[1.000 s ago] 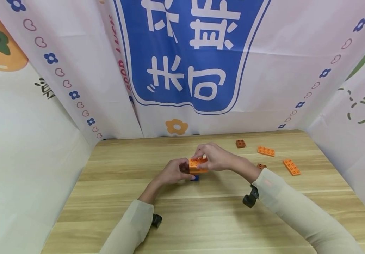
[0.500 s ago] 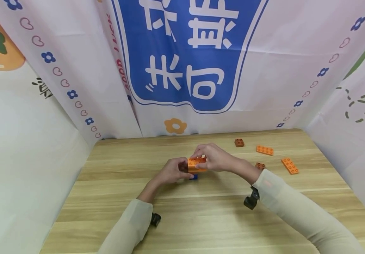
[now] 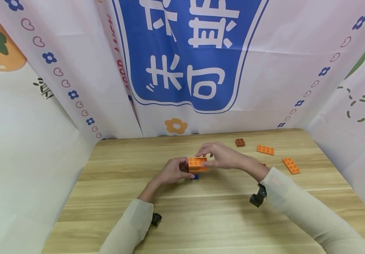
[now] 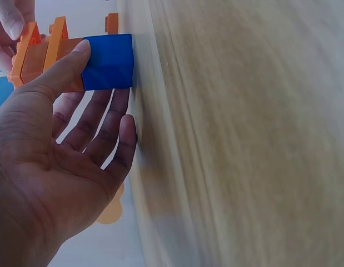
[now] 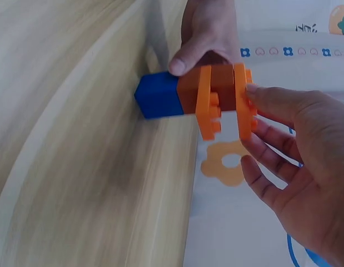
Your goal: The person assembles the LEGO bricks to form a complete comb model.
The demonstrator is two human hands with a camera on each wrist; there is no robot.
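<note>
A tower of toy building bricks stands on the table in front of me. Its blue base [image 5: 159, 94] carries a brown brick [image 5: 188, 92], then an orange plate [image 5: 204, 105], another brown brick [image 5: 223, 86] and a top orange plate [image 5: 242, 108]. My left hand [image 3: 172, 171] grips the lower part, its thumb [image 4: 81, 47] lying where brown meets blue and its fingers on the far side. At the top plate, my right hand [image 3: 222, 156] has its thumb tip against the studs. The other right fingers are spread loosely, close to that plate's edge.
Loose pieces lie toward the back right of the wooden table [image 3: 182, 218]: a brown brick [image 3: 240, 142], an orange plate [image 3: 265, 150] and a second orange plate [image 3: 291, 165]. Another piece is mostly hidden behind the right wrist. A printed cloth [image 3: 265, 88] hangs behind the table.
My right hand has loosened its hold on the top orange plate and drawn back slightly to the right, fingers lifted. The left hand keeps its grip on the tower.
</note>
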